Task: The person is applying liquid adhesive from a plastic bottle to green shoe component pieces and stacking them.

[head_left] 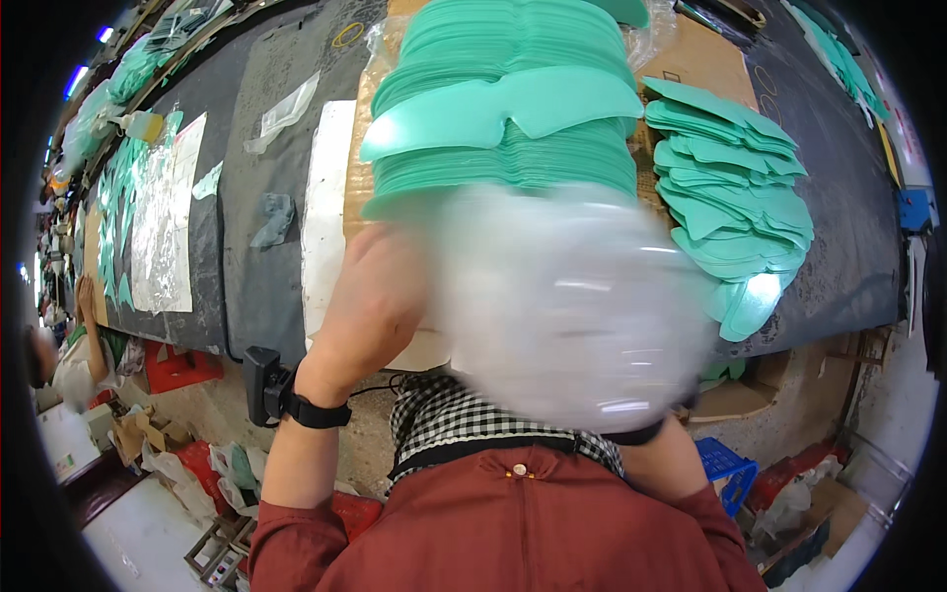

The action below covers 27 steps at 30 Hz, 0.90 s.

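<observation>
In front of me a large, pale, glossy plastic piece (582, 306) is smeared by motion. It hides my right hand, of which only the forearm and a dark wrist strap show beneath it. Beside its left edge is my left hand (375, 296), fingers curled closed, itself slightly blurred; what they hold is hidden. Just above those fingers, a green sheet's rounded end (400, 204) juts out. Behind rises a tall stack of thin green curved plastic pieces (503, 163), with one wide notched piece (505, 107) lying across it.
To the right, a looser pile of green pieces (730, 187) fans toward the table's edge. Cardboard (700, 54) lies under the stacks. Clear plastic scraps (286, 113) rest on the dark table (261, 286) at left. A blue crate (728, 464) stands low on the right.
</observation>
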Available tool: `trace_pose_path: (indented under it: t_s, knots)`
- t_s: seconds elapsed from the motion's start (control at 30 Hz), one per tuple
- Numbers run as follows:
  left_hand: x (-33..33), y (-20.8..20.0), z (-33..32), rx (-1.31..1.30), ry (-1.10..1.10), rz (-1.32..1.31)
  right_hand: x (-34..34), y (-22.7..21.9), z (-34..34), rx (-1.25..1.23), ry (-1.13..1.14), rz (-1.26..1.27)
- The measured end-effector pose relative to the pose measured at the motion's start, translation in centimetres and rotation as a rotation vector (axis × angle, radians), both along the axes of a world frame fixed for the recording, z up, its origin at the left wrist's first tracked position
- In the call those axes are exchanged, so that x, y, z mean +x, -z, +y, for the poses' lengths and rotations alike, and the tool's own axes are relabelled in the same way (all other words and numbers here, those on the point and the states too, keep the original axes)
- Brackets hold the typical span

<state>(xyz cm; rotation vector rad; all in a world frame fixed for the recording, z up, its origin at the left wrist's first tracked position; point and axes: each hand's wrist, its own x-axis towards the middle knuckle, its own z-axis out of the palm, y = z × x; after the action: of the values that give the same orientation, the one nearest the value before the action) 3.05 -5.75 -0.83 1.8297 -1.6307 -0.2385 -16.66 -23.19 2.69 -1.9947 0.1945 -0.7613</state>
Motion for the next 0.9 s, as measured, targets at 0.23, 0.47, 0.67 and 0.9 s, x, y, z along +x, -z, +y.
trace_pose_path:
  t_s: [0.23,0.47,0.67,0.9]
  knots:
    - [-0.8,-1.6,0.7,0.227,-0.155,-0.222,-1.4,0.3,-2.7,0.307,0.026,-0.032]
    - [-0.6,-0.5,2.1,0.150,-0.274,-0.069,-4.1,-1.1,-1.7,0.279,0.166,0.143]
    - [0.6,0.5,5.4,0.047,-0.387,0.008,4.6,0.6,0.7,0.236,-0.059,0.189]
    - [0.9,-0.2,8.3,0.036,-0.571,0.046,-0.6,-1.2,-2.4,0.328,0.081,0.253]
